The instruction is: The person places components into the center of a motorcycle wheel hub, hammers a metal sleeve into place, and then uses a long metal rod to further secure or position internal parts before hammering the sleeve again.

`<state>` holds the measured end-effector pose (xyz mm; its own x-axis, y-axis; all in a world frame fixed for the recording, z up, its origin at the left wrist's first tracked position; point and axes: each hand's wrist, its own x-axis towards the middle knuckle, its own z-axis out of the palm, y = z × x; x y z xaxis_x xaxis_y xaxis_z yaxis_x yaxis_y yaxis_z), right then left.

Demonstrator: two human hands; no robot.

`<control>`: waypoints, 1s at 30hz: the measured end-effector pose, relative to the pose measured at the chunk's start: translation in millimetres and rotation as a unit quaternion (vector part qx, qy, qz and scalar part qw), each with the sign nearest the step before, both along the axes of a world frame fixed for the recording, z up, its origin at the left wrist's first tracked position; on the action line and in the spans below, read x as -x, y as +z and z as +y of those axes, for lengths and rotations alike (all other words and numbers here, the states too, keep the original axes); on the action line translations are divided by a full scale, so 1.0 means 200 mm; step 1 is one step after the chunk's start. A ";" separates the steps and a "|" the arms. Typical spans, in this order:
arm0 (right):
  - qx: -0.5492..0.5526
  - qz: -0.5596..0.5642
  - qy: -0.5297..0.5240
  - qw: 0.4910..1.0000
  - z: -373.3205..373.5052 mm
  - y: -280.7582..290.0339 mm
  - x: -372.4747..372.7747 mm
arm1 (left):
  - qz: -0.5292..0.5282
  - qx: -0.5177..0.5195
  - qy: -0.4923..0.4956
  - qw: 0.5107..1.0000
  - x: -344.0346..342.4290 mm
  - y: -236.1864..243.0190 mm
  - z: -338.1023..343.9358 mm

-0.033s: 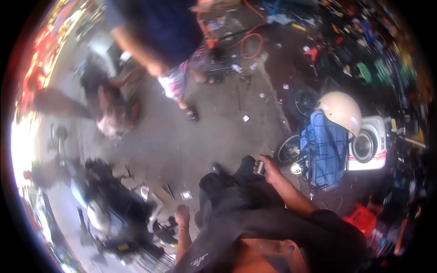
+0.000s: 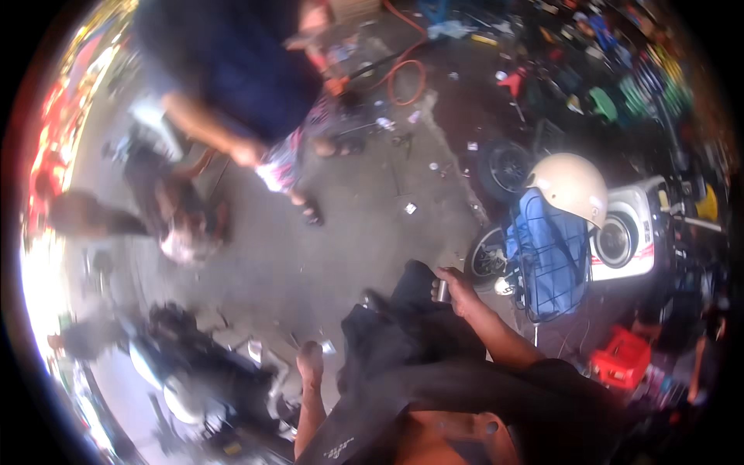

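My right hand (image 2: 461, 293) is wrapped round a short silver metal cylinder (image 2: 442, 291), held upright in front of my right thigh. Its exact kind is unclear. My left hand (image 2: 310, 362) hangs low at my left side, curled into a loose fist, with nothing showing in it. Close to the right hand is a black wire basket (image 2: 554, 298) with a blue cloth or bag (image 2: 545, 252) inside. A cream helmet (image 2: 568, 186) rests on top of the basket.
A person in a dark blue shirt (image 2: 232, 70) stands ahead; another crouches (image 2: 186, 209) at the left. Motorbikes (image 2: 209, 380) fill the lower left. Right of the basket lie a white appliance (image 2: 639, 240) with a round opening and a red crate (image 2: 621, 358). An orange hose (image 2: 407, 81) curls across the floor.
The view has shifted slightly, and the motorbikes sit lower in it. The standing person appears further left, with a second hand now showing. Both my hands keep their grip shapes.
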<state>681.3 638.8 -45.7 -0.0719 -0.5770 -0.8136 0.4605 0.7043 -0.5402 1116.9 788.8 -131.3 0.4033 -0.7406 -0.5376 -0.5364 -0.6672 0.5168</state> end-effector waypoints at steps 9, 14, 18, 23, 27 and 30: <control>0.040 0.147 0.049 0.987 -0.43 -0.13 0.06 | -0.009 0.056 -0.427 0.902 0.76 0.11 -1.69; 0.174 0.133 -0.039 0.975 -0.75 -0.01 0.15 | -0.051 0.056 -0.580 0.811 1.16 -0.04 -2.16; 0.135 0.273 -0.021 0.952 -0.92 0.17 0.36 | -0.060 0.058 -0.674 0.734 1.76 0.27 -2.52; -0.017 0.155 -0.215 0.964 -1.11 0.08 0.62 | 0.001 0.074 -0.710 0.700 2.33 0.31 -3.07; 0.127 0.432 -0.177 0.875 -1.19 -0.09 0.85 | -0.276 0.124 -0.722 0.622 2.93 0.23 -3.33; 0.087 0.363 -0.416 0.829 -1.49 -0.30 0.98 | -0.068 0.038 -0.800 0.594 3.31 0.04 -3.97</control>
<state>484.9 341.4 -106.3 -0.9386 -0.1859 -0.2905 0.2564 0.1872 -0.9483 454.9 -5.0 -123.1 -0.8150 -0.2538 -0.5210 -0.4925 0.7771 0.3918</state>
